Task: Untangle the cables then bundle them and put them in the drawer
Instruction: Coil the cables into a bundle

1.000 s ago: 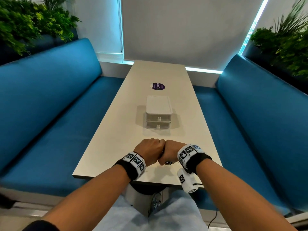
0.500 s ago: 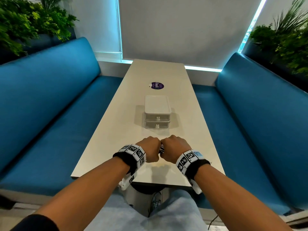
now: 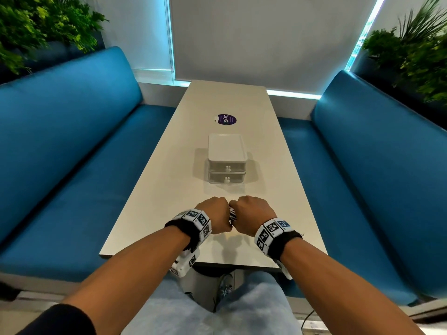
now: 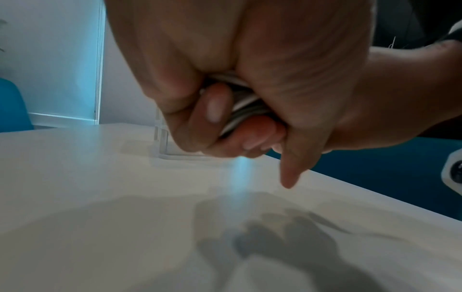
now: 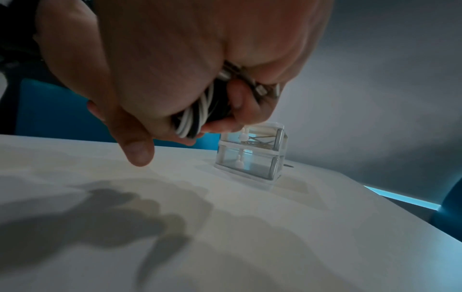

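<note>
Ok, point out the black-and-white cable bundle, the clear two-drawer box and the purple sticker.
Black-and-white cable bundle (image 3: 232,214): head view, striped coil showing between the hands.
Clear two-drawer plastic box (image 3: 227,147): head view, white lid.
Round purple sticker (image 3: 227,119): head view, its centre.

Drawer unit (image 3: 227,163) sits mid-worktop (image 3: 169,189), sticker (image 3: 227,119) behind it toward the far edge, both hands (image 3: 215,217) over the near edge.

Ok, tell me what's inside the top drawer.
Through the clear front of the top drawer, thin crossed strands show, likely cables; the rest is hidden. From the head view its white lid covers everything inside.
</note>
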The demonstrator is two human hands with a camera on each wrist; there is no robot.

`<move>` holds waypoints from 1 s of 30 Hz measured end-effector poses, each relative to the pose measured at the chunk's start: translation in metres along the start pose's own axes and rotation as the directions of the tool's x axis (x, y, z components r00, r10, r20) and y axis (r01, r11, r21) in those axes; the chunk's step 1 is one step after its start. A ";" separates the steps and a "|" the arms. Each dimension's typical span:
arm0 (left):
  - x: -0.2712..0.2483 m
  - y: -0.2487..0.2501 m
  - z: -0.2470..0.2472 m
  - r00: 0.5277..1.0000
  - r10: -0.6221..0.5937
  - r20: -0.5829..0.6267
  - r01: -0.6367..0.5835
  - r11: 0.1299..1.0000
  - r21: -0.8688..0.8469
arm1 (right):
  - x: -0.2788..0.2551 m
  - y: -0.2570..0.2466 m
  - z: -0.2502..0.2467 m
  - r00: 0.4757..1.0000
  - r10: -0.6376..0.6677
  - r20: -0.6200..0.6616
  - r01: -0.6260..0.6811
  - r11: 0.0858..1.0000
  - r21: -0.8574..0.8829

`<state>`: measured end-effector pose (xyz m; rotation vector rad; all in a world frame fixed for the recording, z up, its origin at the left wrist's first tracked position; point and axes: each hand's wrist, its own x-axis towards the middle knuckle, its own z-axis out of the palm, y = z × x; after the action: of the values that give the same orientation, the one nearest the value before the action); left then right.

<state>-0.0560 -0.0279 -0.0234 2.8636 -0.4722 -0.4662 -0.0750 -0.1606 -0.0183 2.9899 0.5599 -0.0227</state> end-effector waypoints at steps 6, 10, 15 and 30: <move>-0.002 0.000 0.000 0.995 0.006 -0.098 0.007 0.990 0.140 | 0.007 0.000 0.000 1.000 -0.012 0.011 0.012 1.000 -0.015; 0.002 -0.003 -0.011 0.991 0.048 -0.121 -0.020 0.975 0.221 | 0.014 -0.002 -0.002 0.999 0.031 0.016 -0.032 0.999 0.020; 0.004 -0.008 -0.011 0.988 0.076 -0.134 -0.032 0.953 0.303 | 0.020 -0.004 -0.003 0.999 0.021 0.042 -0.023 0.999 0.029; 0.049 -0.055 -0.015 0.969 -0.114 -0.219 0.008 0.902 -0.433 | 0.071 0.040 -0.029 0.971 0.136 -0.196 -0.129 0.990 0.051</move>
<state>0.0085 0.0083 -0.0366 2.4642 -0.2027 -0.1953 0.0053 -0.1691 0.0125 3.0793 0.3797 0.2825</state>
